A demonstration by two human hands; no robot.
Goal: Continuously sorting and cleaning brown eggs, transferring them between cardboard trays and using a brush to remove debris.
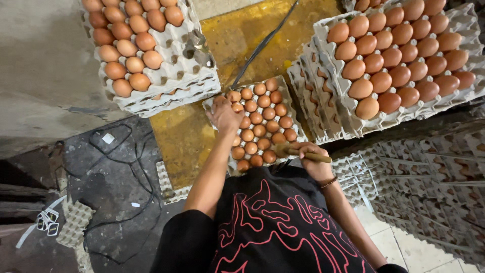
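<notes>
A low grey carton tray [296,112] full of small brown eggs [262,126] lies on a yellow surface in front of me. My left hand [225,115] reaches onto its far left corner, fingers curled down over the eggs there; whether it grips one is hidden. My right hand [314,157] hovers at the tray's near right corner, closed around a short brown wooden stick [303,153] held crosswise. My black shirt with a red pattern fills the bottom of the view.
A stack of trays with larger brown eggs [134,45] stands at the top left, another taller stack [399,60] at the top right. Empty carton trays [429,177] are piled at the right. A black cable [116,177] loops over the dark floor at the left.
</notes>
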